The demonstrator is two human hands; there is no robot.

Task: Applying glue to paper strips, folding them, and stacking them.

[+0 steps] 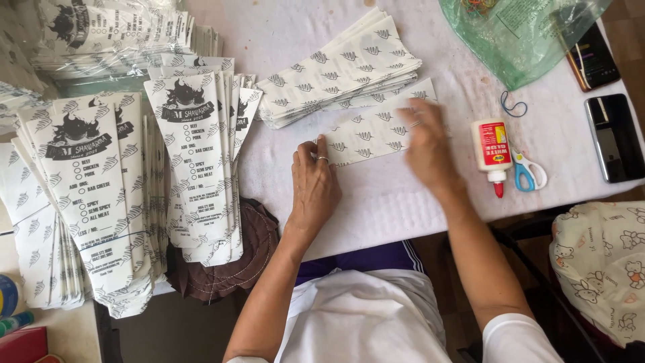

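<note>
while both hands press flat fingers on a paper sleeve, the green bag holds something unclear — maybe bands.

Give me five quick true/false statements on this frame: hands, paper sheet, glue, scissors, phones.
1. Both hands rest on one leaf-patterned paper sheet on the table. True: the left hand presses its near left end, the right hand its right part.
2. The glue bottle stands upright with its cap off. False: it lies flat, red tip toward the person.
3. The scissors have blue handles and lie right beside the glue bottle. True.
4. The right hand holds the scissors. False: it lies flat on the sheet, apart from them.
5. The two phones lie left of the printed bag stacks. False: they lie at the table's right edge.
</note>
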